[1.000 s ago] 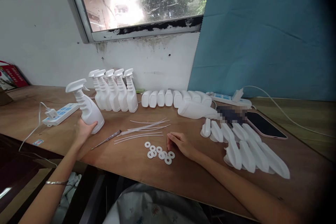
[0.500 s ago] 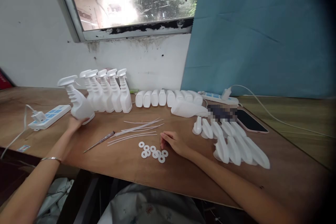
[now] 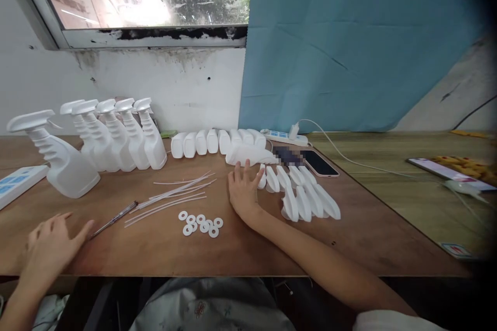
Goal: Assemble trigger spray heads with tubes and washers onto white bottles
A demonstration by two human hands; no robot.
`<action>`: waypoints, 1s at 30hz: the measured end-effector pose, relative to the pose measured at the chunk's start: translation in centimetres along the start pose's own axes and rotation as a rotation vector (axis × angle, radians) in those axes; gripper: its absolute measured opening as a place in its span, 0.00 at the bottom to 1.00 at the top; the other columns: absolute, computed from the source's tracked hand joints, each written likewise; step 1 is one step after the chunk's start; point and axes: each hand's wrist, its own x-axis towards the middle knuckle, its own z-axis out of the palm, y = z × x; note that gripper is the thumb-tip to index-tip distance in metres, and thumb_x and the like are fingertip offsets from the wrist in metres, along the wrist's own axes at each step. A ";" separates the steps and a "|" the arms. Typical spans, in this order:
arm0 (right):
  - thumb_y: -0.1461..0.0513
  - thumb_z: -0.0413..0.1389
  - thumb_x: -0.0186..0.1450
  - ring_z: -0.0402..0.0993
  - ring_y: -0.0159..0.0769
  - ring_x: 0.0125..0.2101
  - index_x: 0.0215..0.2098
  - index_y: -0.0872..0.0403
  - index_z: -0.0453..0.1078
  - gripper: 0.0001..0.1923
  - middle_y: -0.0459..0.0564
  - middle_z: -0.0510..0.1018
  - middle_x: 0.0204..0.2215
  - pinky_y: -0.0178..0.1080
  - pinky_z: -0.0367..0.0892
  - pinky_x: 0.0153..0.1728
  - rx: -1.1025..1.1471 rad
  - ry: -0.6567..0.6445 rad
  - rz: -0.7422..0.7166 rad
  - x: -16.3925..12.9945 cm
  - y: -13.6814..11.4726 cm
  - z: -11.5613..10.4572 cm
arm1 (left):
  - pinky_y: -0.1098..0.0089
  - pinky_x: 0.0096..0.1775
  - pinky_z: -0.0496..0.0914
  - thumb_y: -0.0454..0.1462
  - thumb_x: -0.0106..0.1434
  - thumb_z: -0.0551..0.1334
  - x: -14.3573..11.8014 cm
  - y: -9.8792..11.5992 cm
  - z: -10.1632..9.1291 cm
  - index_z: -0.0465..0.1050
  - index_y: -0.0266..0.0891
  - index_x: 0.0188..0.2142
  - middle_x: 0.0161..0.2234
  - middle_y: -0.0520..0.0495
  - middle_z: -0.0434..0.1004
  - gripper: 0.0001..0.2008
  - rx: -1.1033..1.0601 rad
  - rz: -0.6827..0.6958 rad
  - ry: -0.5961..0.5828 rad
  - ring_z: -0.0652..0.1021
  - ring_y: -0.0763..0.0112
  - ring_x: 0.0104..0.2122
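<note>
My left hand is empty over the table's left front, its fingers apart, beside a screwdriver. Beyond it stands a white spray bottle, with several more spray bottles in a row behind. My right hand has its fingers spread, reaching toward a white bottle lying on its side; whether the fingertips touch it I cannot tell. White trigger spray heads lie in rows to the right of that hand. Thin white tubes and white ring washers lie between my hands.
Several white bottles line the wall side. A phone and a power strip with a cable are at the back right. Another power strip lies at the left edge. A second phone rests on the right-hand surface.
My left hand has let go of the spray bottle, now standing, and drawn back toward me. My right hand has moved forward from the washers and opened. The view has turned right.
</note>
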 end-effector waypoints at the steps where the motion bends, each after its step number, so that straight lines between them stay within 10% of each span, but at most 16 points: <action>1: 0.73 0.42 0.61 0.44 0.62 0.58 0.46 0.60 0.67 0.19 0.63 0.59 0.56 0.72 0.36 0.48 -0.114 -0.007 0.023 0.0 0.1 0.1 | 0.41 0.47 0.59 0.54 0.54 0.48 -0.6 2.8 -0.2 0.67 0.39 0.42 0.42 0.35 0.72 0.26 0.002 -0.030 0.096 0.66 0.39 0.49; 5: 0.74 0.42 0.60 0.47 0.69 0.56 0.44 0.64 0.69 0.19 0.69 0.63 0.52 0.75 0.42 0.44 -0.224 -0.099 0.093 -0.4 0.4 0.7 | 0.56 0.52 0.62 0.48 0.58 0.50 -2.4 12.9 -0.9 0.69 0.43 0.41 0.49 0.43 0.69 0.18 -0.199 0.350 -0.063 0.66 0.56 0.52; 9: 0.77 0.38 0.58 0.50 0.66 0.55 0.46 0.66 0.68 0.24 0.71 0.64 0.50 0.72 0.51 0.41 -0.215 -0.094 0.145 -0.4 0.9 0.7 | 0.58 0.55 0.60 0.42 0.61 0.51 -2.7 17.7 -0.9 0.65 0.43 0.51 0.57 0.47 0.60 0.19 -0.212 0.638 -0.250 0.61 0.61 0.57; 19: 0.78 0.43 0.57 0.68 0.51 0.38 0.34 0.65 0.71 0.16 0.67 0.74 0.31 0.50 0.64 0.34 -0.125 -0.158 0.016 0.3 1.9 0.7 | 0.61 0.52 0.64 0.35 0.64 0.45 -0.6 19.2 0.6 0.69 0.40 0.49 0.52 0.46 0.68 0.19 -0.241 0.728 -0.357 0.69 0.64 0.51; 30: 0.69 0.46 0.63 0.65 0.39 0.41 0.46 0.55 0.64 0.14 0.53 0.72 0.42 0.39 0.62 0.41 0.307 -0.017 -0.232 -1.3 -0.6 -0.1 | 0.70 0.30 0.69 0.40 0.55 0.58 2.3 20.7 -0.5 0.73 0.40 0.28 0.27 0.48 0.76 0.08 -0.627 0.423 -0.424 0.75 0.68 0.27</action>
